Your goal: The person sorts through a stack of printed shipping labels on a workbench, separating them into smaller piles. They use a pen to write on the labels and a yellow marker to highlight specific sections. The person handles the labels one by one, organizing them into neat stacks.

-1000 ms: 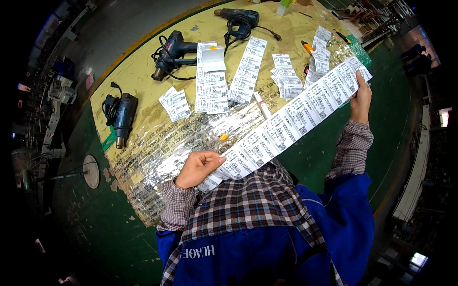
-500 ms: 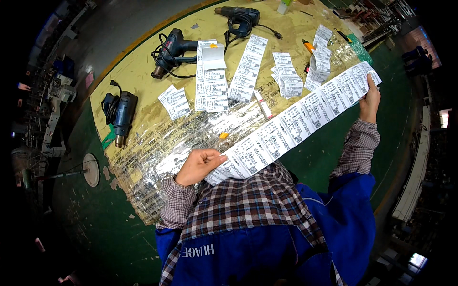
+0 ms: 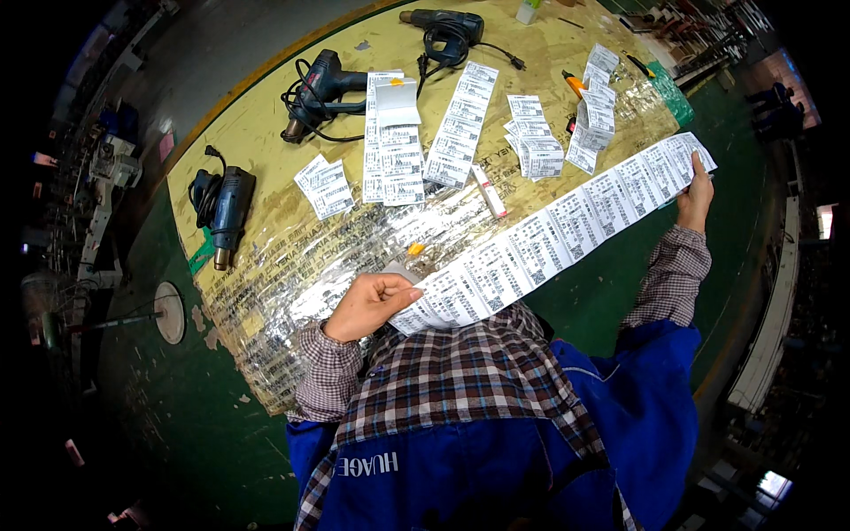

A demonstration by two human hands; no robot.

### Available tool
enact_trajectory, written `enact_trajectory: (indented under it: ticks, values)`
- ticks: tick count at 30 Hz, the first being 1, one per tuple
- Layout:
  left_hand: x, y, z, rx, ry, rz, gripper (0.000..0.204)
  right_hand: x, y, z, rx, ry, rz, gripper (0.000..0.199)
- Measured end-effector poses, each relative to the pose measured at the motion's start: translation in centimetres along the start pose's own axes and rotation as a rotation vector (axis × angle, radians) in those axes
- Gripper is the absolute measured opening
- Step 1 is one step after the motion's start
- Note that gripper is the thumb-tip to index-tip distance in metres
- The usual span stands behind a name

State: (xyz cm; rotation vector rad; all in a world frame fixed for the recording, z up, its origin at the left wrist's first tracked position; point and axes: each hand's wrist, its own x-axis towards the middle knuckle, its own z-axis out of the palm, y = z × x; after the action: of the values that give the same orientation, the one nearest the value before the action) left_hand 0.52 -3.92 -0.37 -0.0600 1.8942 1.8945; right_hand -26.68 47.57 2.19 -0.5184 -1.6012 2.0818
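Note:
A long white strip of printed labels (image 3: 551, 237) stretches slantwise between my hands, in front of my body and over the table's near edge. My left hand (image 3: 370, 306) pinches its lower left end between thumb and fingers. The far right end is gripped by my right hand (image 3: 698, 190), with the thumb on the printed face. Beyond the strip, more label strips lie on the table: a long one (image 3: 460, 124), a pair with a folded top (image 3: 391, 159), a short stack (image 3: 535, 142), a creased strip (image 3: 595, 115) and a small pile (image 3: 324, 188).
Three heat guns with cords lie on the yellow, tape-covered table (image 3: 292, 274): one at left (image 3: 232, 208), one farther back (image 3: 329, 84), one at the far edge (image 3: 452, 31). A small white-and-pink box (image 3: 489, 191) and an orange-handled tool (image 3: 574, 84) lie there too. A round white disc (image 3: 169, 312) stands left.
My right hand has moved slightly right and toward me, taking the strip's right end along. The strip now bows a little more. My left hand stays nearly in place, still pinching.

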Motion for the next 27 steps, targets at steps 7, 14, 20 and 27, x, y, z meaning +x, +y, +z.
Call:
enact_trajectory:
  ticks: [7,14,20,27]
  values:
    - [-0.1,-0.3,-0.3,0.064,-0.033,-0.006,0.02,1.2,0.2,-1.8,-0.054,0.06,0.008,0.03]
    - [0.0,-1.0,-0.5,0.068,-0.009,-0.004,0.022,1.6,0.2,-2.6,-0.039,0.08,-0.022,0.032]
    - [0.4,0.6,0.0,0.192,-0.091,-0.022,0.022,2.4,1.1,-4.3,-0.322,0.081,0.048,0.029]
    - [2.1,1.7,1.0,0.31,-0.227,0.194,0.022,-6.2,-0.6,-0.3,-1.516,0.336,-0.385,0.053]
